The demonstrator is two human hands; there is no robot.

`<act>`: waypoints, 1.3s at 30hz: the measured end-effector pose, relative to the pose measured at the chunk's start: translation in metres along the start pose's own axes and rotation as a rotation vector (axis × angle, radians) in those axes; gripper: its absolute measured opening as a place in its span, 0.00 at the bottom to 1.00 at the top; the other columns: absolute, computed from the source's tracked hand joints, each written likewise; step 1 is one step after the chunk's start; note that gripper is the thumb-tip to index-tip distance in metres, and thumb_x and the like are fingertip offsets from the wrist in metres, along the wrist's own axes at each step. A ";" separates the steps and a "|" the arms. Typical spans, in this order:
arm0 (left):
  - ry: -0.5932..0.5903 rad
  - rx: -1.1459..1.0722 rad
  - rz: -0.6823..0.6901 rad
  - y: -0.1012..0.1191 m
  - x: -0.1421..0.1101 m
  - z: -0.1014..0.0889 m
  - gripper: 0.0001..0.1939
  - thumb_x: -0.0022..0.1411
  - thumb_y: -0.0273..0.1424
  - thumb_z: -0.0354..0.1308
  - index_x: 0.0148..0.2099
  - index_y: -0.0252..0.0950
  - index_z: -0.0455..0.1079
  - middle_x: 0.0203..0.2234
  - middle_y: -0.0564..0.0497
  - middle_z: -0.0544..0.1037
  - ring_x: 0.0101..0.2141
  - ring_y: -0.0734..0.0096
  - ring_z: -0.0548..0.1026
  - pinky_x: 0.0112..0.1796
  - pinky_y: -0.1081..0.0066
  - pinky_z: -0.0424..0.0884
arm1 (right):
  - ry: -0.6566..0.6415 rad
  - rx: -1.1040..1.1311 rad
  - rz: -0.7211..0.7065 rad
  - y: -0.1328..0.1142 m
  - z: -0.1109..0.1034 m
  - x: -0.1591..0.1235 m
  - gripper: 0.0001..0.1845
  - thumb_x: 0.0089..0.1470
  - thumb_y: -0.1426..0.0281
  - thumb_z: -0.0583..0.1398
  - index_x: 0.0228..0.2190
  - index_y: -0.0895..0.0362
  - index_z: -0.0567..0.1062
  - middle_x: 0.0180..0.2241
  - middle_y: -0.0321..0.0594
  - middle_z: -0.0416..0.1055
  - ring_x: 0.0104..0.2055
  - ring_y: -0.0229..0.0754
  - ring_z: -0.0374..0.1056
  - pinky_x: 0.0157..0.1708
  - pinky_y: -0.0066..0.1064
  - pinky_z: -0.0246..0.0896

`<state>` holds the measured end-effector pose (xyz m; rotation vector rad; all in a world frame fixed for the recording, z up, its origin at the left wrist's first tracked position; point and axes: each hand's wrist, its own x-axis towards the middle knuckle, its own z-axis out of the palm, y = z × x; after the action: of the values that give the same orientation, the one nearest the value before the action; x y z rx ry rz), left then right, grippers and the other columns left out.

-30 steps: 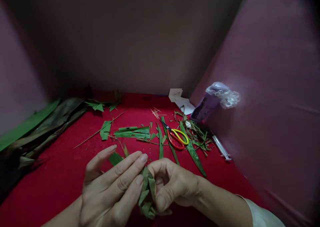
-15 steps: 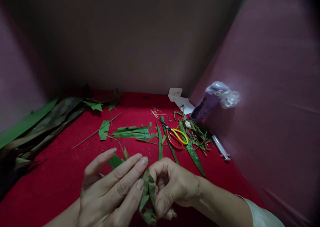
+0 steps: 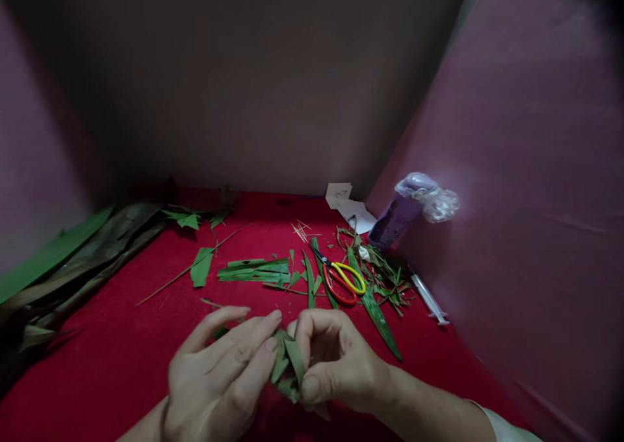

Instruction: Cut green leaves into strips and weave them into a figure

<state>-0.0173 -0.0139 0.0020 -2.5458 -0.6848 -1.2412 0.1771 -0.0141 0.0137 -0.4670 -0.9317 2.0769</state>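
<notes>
Between my two hands is a crumpled, dull-green folded leaf (image 3: 286,367), low in the middle of the view. My left hand (image 3: 221,370) closes on its left side, with the fingers extended together and the back of the hand towards me. From the right, my right hand (image 3: 341,364) pinches the leaf's edge between thumb and curled fingers. The palms and the leaf's underside are hidden. Just beyond my right hand lie scissors (image 3: 345,282) with one red and one yellow handle, among long green leaf strips (image 3: 377,325).
Cut leaf pieces (image 3: 256,271) and toothpicks (image 3: 302,232) lie on the red cloth (image 3: 121,357). On the right are leaf scraps (image 3: 385,279), a syringe (image 3: 429,298), a purple plastic-wrapped container (image 3: 394,218) and white cards (image 3: 355,214). Large leaves (image 3: 92,257) line the left wall.
The view has tilted up slightly, so the table things sit lower. My left fingers have drawn in around the leaf, and my right thumb has moved up along its edge.
</notes>
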 end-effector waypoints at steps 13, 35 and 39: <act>0.088 -0.006 -0.063 0.002 0.022 0.004 0.13 0.56 0.16 0.52 0.43 0.30 0.66 0.30 0.42 0.82 0.28 0.68 0.81 0.30 0.73 0.76 | -0.003 0.123 0.141 -0.009 -0.004 0.005 0.11 0.38 0.77 0.68 0.22 0.62 0.70 0.20 0.36 0.72 0.14 0.29 0.62 0.07 0.15 0.54; 0.162 -0.156 -0.253 0.007 0.018 0.013 0.13 0.56 0.16 0.53 0.42 0.33 0.68 0.28 0.49 0.81 0.26 0.74 0.79 0.30 0.78 0.74 | -0.013 0.153 0.149 -0.009 -0.003 0.007 0.10 0.39 0.78 0.66 0.20 0.61 0.68 0.20 0.39 0.74 0.11 0.29 0.62 0.07 0.16 0.53; 0.165 -0.154 -0.257 0.007 0.017 0.013 0.11 0.56 0.17 0.53 0.41 0.33 0.68 0.28 0.48 0.81 0.27 0.74 0.79 0.31 0.78 0.74 | 0.005 0.167 0.151 -0.011 0.000 0.006 0.09 0.39 0.81 0.65 0.23 0.61 0.69 0.15 0.31 0.67 0.13 0.27 0.58 0.08 0.15 0.53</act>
<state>0.0042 -0.0092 0.0076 -2.4949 -0.9335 -1.6247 0.1794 -0.0051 0.0213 -0.4659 -0.7318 2.2672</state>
